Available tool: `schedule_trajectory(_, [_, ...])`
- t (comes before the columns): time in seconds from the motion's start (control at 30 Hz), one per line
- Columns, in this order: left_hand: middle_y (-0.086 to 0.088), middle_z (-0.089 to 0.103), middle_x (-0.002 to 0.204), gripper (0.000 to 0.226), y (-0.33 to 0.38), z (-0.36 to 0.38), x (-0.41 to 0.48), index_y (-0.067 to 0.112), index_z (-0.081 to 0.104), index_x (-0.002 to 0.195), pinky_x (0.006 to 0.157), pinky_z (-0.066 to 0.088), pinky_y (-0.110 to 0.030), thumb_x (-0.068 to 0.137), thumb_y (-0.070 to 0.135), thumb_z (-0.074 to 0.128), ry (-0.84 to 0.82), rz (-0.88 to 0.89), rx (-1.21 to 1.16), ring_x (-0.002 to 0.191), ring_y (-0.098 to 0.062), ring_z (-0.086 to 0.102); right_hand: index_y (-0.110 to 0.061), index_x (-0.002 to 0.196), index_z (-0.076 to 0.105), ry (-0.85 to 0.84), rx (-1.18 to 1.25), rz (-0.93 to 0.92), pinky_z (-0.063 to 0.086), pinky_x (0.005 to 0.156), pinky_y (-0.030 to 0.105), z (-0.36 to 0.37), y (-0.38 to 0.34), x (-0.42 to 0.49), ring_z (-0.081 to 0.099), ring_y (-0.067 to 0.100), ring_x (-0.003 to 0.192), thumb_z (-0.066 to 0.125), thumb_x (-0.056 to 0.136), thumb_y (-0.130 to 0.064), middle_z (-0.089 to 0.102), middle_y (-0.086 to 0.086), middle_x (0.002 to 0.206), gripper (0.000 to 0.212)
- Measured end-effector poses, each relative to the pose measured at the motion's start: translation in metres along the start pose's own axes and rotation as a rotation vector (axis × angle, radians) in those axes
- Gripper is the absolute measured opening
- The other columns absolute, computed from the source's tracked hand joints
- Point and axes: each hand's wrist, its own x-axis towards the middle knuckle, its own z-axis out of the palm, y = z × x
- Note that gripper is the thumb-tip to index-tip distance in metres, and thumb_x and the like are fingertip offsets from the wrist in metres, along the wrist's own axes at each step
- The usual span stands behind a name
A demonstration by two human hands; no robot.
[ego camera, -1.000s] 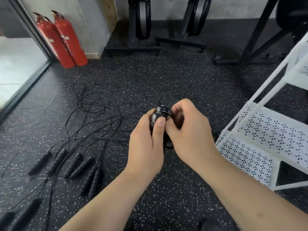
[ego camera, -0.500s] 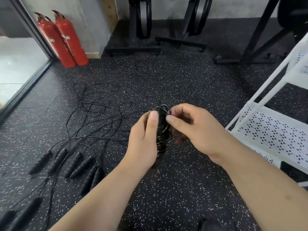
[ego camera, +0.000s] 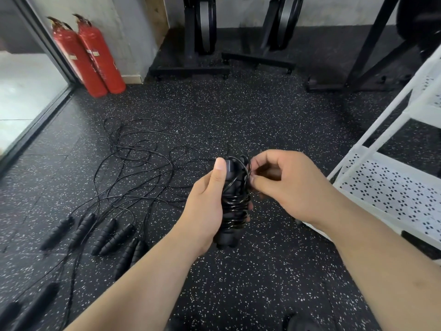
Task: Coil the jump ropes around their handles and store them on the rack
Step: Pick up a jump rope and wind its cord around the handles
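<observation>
Speckled black rubber gym floor (ego camera: 238,120)

The floor (ego camera: 238,111) is showing black all over, with lots of tiny white specks sprinkled on it. The coiled jump rope (ego camera: 235,206) is shining glossy black. The loose ropes (ego camera: 133,149) on the floor are looking black too, and their handles (ego camera: 105,231) are showing black bumpy rings. The two fire extinguishers (ego camera: 90,56) are glowing bright red with small white labels. The rack (ego camera: 393,187) is showing white, with rows of little dark diamond dots across its shelves. The machines (ego camera: 200,25) at the back are looking black against a pale grey wall (ego camera: 133,32).
</observation>
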Motion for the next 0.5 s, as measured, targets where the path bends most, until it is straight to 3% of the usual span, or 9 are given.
schedule_trajectory(0.13, [-0.021,0.078,0.09,0.061,0.001,0.004,-0.001,0.015,0.076,0.1,0.067,0.064,-0.046,0.099,0.067,0.044,0.024,0.047,-0.001,0.071,-0.032,0.072,-0.025,0.092,0.075,0.153,0.093,0.061,0.064,0.074,0.046,0.011,-0.002,-0.002,0.075,0.02,0.068,0.078,0.09,-0.01,0.079,-0.002,0.08,0.015])
schedule_trajectory(0.23, [-0.026,0.075,0.099,0.062,0.002,0.005,0.001,0.016,0.077,0.098,0.072,0.064,-0.054,0.095,0.071,0.046,0.05,0.084,-0.008,0.076,-0.033,0.069,-0.027,0.089,0.074,0.23,0.119,0.134,0.057,0.063,0.039,0.017,-0.003,-0.002,0.068,0.013,0.062,0.077,0.087,-0.011,0.076,-0.005,0.081,0.016])
schedule_trajectory(0.3, [-0.019,0.077,0.096,0.06,0.001,0.004,0.004,0.022,0.077,0.092,0.077,0.063,-0.056,0.093,0.073,0.046,0.081,0.128,0.019,0.079,-0.029,0.07,-0.031,0.091,0.072,0.212,0.014,0.15,0.049,0.065,0.03,0.02,-0.002,-0.002,0.061,0.006,0.063,0.076,0.088,-0.019,0.074,-0.01,0.085,0.013])
schedule_trajectory(0.4, [0.001,0.073,0.082,0.057,-0.001,0.002,0.005,0.026,0.074,0.088,0.078,0.059,-0.043,0.092,0.074,0.045,0.136,0.177,0.064,0.078,-0.014,0.066,-0.034,0.095,0.069,0.179,-0.243,0.09,0.045,0.068,0.029,0.027,-0.003,-0.002,0.061,0.005,0.077,0.069,0.093,-0.028,0.069,-0.014,0.09,0.006])
schedule_trajectory(0.5, [0.006,0.067,0.078,0.054,0.0,0.001,0.007,0.03,0.072,0.082,0.078,0.054,-0.042,0.092,0.076,0.045,0.165,0.202,0.077,0.076,-0.013,0.061,-0.034,0.097,0.068,0.209,-0.343,0.012,0.042,0.071,0.027,0.032,-0.006,-0.005,0.059,0.008,0.085,0.064,0.099,-0.032,0.065,-0.013,0.092,0.005])
